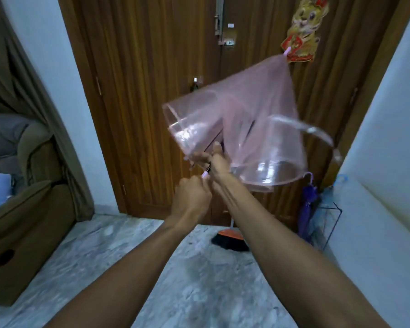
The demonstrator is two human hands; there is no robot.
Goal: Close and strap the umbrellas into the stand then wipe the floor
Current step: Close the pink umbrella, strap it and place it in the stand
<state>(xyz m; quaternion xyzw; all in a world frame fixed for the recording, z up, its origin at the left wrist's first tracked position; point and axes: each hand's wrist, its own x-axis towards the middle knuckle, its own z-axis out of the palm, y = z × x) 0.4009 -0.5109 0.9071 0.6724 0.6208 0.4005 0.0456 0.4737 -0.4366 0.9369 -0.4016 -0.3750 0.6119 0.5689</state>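
While sheer pink umbrella [237, 124] sits half-folded | left hand [191, 198] grips handle [204, 175] | right hand [219, 163] apparently grips shaft [208, 169]

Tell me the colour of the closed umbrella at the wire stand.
The closed umbrella is purple, clearest in the head view, lower right.

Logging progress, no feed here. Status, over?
Left hand grips pink umbrella handle, right hand grips higher on the shaft. Canopy half folded, not strapped. Possible obstacle: broom on floor beside wire stand.
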